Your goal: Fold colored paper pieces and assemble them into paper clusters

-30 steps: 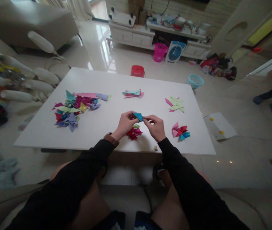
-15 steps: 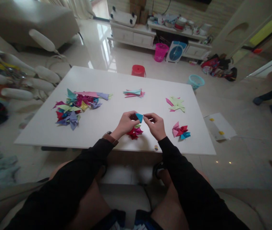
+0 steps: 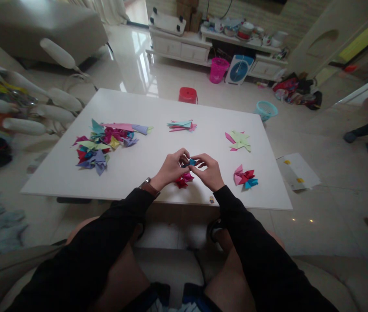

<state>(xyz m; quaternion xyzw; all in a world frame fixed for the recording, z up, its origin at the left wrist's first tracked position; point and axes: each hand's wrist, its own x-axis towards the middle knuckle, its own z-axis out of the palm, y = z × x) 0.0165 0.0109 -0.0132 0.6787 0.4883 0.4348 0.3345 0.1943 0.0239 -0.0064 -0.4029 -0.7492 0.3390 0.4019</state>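
Observation:
Between my fingertips, over the near middle of the white table point(image 3: 145, 173), is a small blue folded paper piece point(image 3: 192, 162). My left hand point(image 3: 172, 167) pinches it from the left, and my right hand point(image 3: 209, 171) grips its right side with thumb and fingers. Parts of the paper are hidden by my fingers. Just below my hands lies a small heap of red and magenta folded papers point(image 3: 182, 180), partly covered by my left hand. To the right is a cluster of pink, red and blue folded papers point(image 3: 245, 177).
A large pile of colourful folded papers point(image 3: 101, 145) covers the table's left part. A flat stack of paper strips point(image 3: 182, 126) lies at the back middle, green and pink papers point(image 3: 240, 141) at the right. Beyond the table stand a red stool point(image 3: 188, 95) and a blue basket point(image 3: 266, 111).
The blue paper has turned and now shows less of its flat triangular face. My right hand has come closer to my left, and the fingers of both now meet around the paper.

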